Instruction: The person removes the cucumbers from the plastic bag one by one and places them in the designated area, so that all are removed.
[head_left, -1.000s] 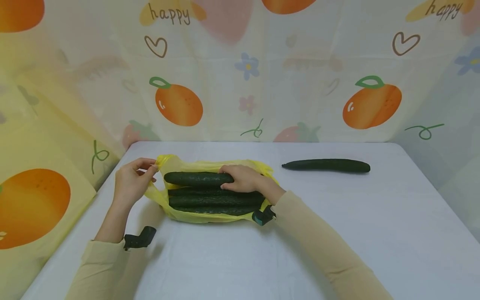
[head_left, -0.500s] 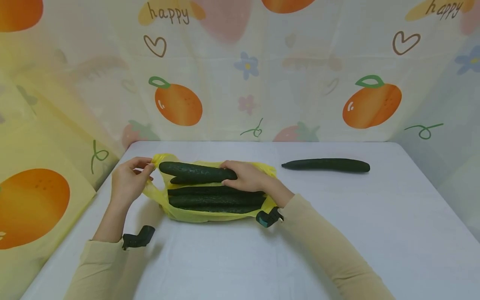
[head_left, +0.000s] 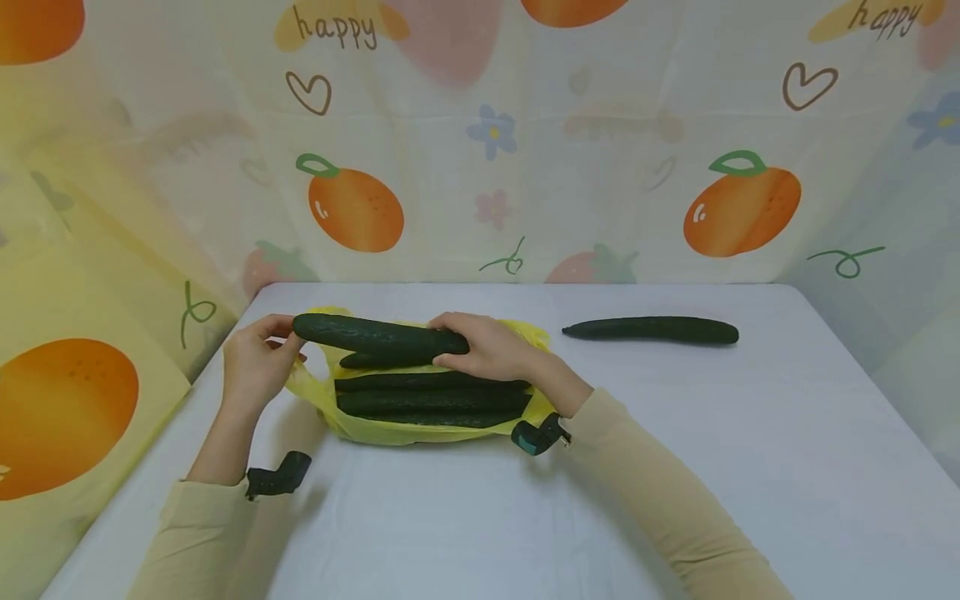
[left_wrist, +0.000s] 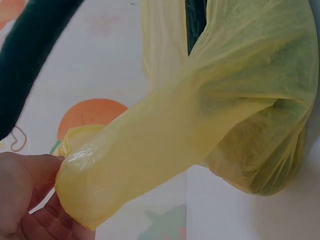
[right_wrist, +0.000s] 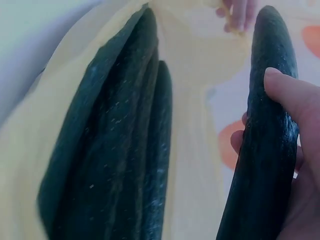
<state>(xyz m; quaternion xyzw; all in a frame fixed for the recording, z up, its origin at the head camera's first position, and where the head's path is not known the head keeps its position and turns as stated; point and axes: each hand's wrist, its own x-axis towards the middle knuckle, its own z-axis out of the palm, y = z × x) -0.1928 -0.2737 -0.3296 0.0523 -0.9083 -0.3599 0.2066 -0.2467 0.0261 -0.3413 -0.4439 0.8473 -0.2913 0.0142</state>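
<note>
Yellow, thin and see-through, the plastic bag (head_left: 411, 432) lies on the white bench (head_left: 450, 517) with its mouth gaping upward, one edge pinched by the left hand (head_left: 258, 358) between thumb and fingers. The right hand (head_left: 491, 346) has its thumb and fingers wrapped round the raised cucumber (head_left: 371, 335) near its right end, so most of the length juts out to the left, across the far side of the bag. What matters most, as I judge it, is this: the raised cucumber's long axis runs left to right, its left end a little higher, nearly in line with the bagged cucumbers (head_left: 435, 403) beneath, and that left end points straight at the left hand. From the head it overlaps those fingertips; the left wrist view shows a narrow gap there, so they seem just beside each other, not touching. The right hand is thus nearer the cucumber's right end, the left hand nearer its free tip. The loose cucumber (head_left: 651, 330) lies on the bench to the right of the right hand and slightly farther off, its axis also crosswise, well apart from the bag; the right hand is much the nearer to it.
</note>
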